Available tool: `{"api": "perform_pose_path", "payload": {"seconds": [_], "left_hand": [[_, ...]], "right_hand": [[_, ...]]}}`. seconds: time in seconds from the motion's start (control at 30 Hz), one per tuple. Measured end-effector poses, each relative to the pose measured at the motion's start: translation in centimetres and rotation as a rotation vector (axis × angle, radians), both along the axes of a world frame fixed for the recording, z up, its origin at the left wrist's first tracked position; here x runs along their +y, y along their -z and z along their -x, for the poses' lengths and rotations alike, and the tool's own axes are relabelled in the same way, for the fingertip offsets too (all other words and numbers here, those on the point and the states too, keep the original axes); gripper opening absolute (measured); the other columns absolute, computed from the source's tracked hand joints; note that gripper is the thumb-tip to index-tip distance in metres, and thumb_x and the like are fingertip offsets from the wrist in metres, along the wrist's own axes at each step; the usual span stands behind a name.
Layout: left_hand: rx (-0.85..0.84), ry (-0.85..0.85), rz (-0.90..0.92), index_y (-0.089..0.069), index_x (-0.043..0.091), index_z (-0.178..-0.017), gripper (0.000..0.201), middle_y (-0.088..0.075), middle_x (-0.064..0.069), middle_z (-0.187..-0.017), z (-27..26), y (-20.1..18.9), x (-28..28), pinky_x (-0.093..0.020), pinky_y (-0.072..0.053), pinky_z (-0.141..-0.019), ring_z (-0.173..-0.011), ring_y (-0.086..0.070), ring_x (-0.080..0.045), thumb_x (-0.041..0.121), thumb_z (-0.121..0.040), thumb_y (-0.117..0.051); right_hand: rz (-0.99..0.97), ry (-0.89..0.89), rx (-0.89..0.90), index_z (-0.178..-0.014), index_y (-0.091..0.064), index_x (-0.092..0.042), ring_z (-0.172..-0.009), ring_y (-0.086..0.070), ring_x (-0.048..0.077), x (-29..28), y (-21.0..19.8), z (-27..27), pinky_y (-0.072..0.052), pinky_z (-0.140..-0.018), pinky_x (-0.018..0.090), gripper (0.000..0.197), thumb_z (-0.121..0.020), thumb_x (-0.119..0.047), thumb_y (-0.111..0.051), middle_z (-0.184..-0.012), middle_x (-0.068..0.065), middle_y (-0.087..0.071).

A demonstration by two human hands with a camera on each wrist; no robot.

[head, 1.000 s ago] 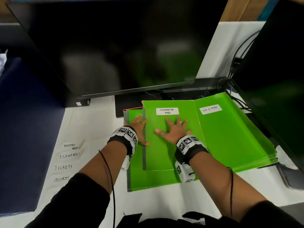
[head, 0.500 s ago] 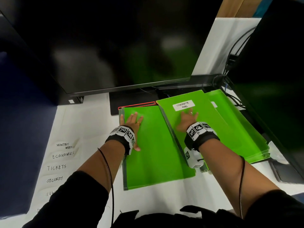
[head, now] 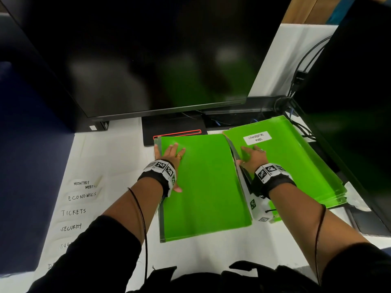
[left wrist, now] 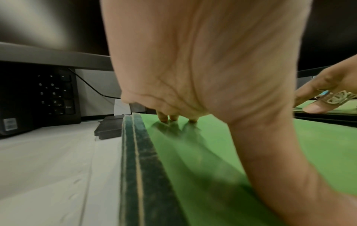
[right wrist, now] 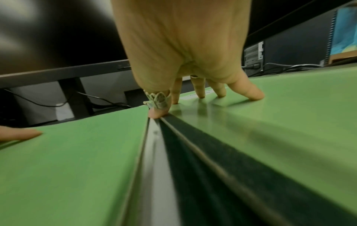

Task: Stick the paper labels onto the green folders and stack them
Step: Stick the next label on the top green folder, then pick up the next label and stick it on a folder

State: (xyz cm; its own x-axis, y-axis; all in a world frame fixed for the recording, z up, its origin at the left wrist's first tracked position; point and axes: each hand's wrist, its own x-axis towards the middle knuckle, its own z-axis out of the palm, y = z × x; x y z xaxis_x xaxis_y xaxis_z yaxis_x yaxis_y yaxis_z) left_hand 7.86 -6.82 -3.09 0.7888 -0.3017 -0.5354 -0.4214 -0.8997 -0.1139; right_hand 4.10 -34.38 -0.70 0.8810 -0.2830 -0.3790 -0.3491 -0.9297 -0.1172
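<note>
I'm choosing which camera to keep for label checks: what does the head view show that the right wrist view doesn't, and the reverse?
Only the head view shows the loose labels on the table and the readable label on the right folder. Only the right wrist view shows the thumb at that folder's dark spine edge. Both show the right hand spread flat on it, beside the unlabeled left folder.

Head view steeply down over the desk; both wrist views low, close, forward along the green folders (head: 203, 187).
</note>
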Motion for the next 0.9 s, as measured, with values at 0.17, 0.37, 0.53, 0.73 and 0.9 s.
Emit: {"api": "perform_pose_path", "payload": {"seconds": [0.17, 0.37, 0.53, 0.73, 0.9], "left_hand": [[-0.003, 0.006, 0.013, 0.017, 0.026, -0.148, 0.15, 0.02, -0.009, -0.156, 0.0, -0.1, 0.1, -0.069, 0.018, -0.099, -0.146, 0.013, -0.026, 0.065, -0.041, -0.082], [0.008, 0.01, 0.037, 0.014, 0.025, -0.149, 0.147, 0.019, -0.008, -0.156, 0.2, -1.0, 0.2, -0.069, 0.016, -0.1, -0.146, 0.012, -0.027, 0.064, -0.044, -0.082], [-0.004, -0.05, 0.178, -0.003, 0.022, -0.151, 0.137, -0.004, -0.012, -0.153, 0.7, -1.5, 0.8, -0.061, 0.0, -0.113, -0.144, -0.003, -0.03, 0.058, -0.046, -0.084], [-0.134, -0.259, 0.521, -0.034, 0.02, -0.139, 0.085, -0.031, -0.006, -0.134, 2.4, -2.1, 4.9, -0.041, -0.033, -0.107, -0.128, -0.029, -0.026, 0.058, -0.072, -0.069], [-0.289, -0.647, 0.492, -0.046, 0.012, -0.127, 0.042, -0.037, -0.009, -0.132, 3.2, -3.3, 11.1, -0.04, -0.041, -0.1, -0.123, -0.037, -0.028, 0.001, -0.087, -0.044]], "right_hand": [[0.009, 0.034, 0.014, -0.149, -0.023, -0.025, -0.145, -0.013, 0.033, -1.1, -0.2, -0.1, -0.007, -0.12, 0.044, 0.065, -0.093, -0.035, -0.054, -0.156, 0.019, -0.012], [0.024, 0.118, 0.016, -0.147, -0.023, -0.03, -0.145, -0.011, 0.035, 0.0, 0.8, -0.5, -0.013, -0.116, 0.057, 0.065, -0.091, -0.033, -0.056, -0.157, 0.016, -0.007], [0.029, 0.155, -0.143, -0.144, -0.03, -0.024, -0.145, -0.006, 0.034, 3.0, 0.1, -0.5, -0.016, -0.11, 0.064, 0.062, -0.088, -0.027, -0.057, -0.158, 0.009, -0.01], [-0.234, -0.168, -0.326, -0.138, -0.044, -0.014, -0.14, -0.026, 0.031, 12.2, 0.5, -2.2, -0.026, -0.115, 0.04, 0.052, -0.088, -0.019, -0.056, -0.151, 0.016, -0.029], [-0.428, -0.41, -0.333, -0.131, -0.053, -0.01, -0.128, -0.04, 0.029, 21.2, 0.5, -3.0, -0.031, -0.11, 0.031, 0.043, -0.088, -0.011, -0.054, -0.135, 0.014, -0.045]]}}
